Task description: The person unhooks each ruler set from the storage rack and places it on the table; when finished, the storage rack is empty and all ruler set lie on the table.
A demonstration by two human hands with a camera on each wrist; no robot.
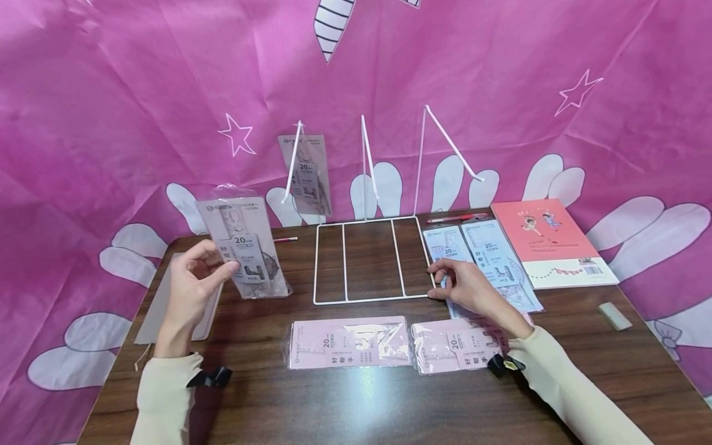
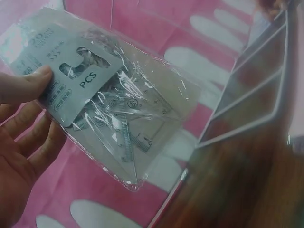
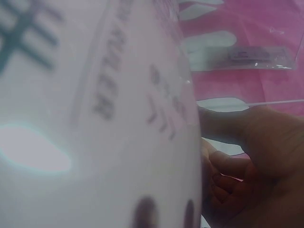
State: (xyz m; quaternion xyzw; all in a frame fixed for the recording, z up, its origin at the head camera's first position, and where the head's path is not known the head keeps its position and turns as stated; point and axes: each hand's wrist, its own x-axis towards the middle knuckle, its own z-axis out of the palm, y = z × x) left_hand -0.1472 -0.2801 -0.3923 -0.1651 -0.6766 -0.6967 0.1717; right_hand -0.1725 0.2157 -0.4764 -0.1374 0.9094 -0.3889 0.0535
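Note:
My left hand (image 1: 191, 281) pinches a plastic-wrapped ruler set (image 1: 236, 216) by its left edge, holding it upright left of a white wire rack (image 1: 356, 301). The left wrist view shows clear triangles and a grey label inside the packet (image 2: 142, 102), with the thumb on its front. At the rack's front right corner, my right hand (image 1: 467, 287) grips the wire between thumb and fingers. A similar ruler set (image 1: 318, 185) hangs on the rack's left arm. Below the right wrist lies a pink ruler set (image 1: 434, 358), which fills much of the right wrist view.
Another pink ruler set (image 1: 311, 355) lies before the rack. Two blue sets (image 1: 489, 238) lie right of it, beside a coral book (image 1: 547, 232), a red pen (image 1: 456, 218) and an eraser (image 1: 614, 316). A grey notebook (image 1: 158, 315) sits under the left hand; a pencil (image 1: 286, 239) lies behind.

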